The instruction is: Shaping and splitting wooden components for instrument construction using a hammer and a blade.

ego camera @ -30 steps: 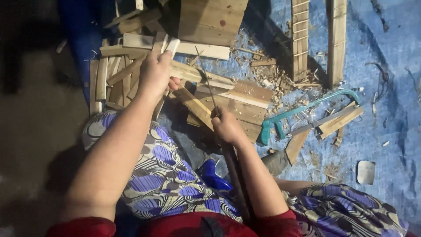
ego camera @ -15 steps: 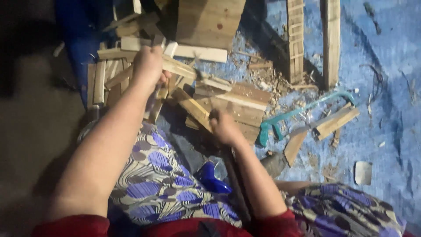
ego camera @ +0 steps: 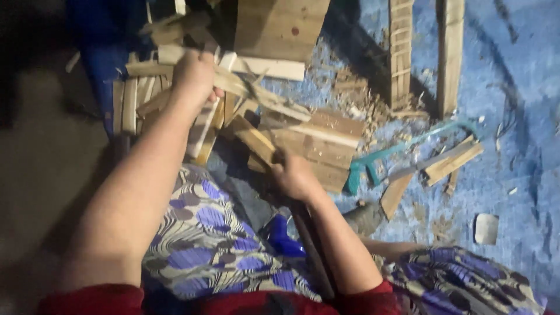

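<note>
My left hand [ego camera: 194, 76] is stretched out over a pile of thin wood slats [ego camera: 140, 102], its fingers closed around a pale slat [ego camera: 202, 129] that slants down from the hand. Nearer my lap, my right hand [ego camera: 295, 175] grips a dark long-handled tool [ego camera: 310, 248] whose shaft runs back along my forearm. The tool's front end is hidden. That hand rests against a short wooden block [ego camera: 252, 139] and a stack of flat boards [ego camera: 326, 146]. My knees wear patterned cloth [ego camera: 201, 239].
A teal-framed hand saw [ego camera: 402, 153] lies right of the boards on a blue tarp [ego camera: 513, 116]. Long wooden strips [ego camera: 401, 52] and a big board [ego camera: 279, 26] lie at the far side. Wood chips are strewn about. Bare dark floor [ego camera: 41, 175] is at the left.
My left hand has moved farther out over the slat pile and closed on a slat. My right hand stays by the boards, still gripping the tool.
</note>
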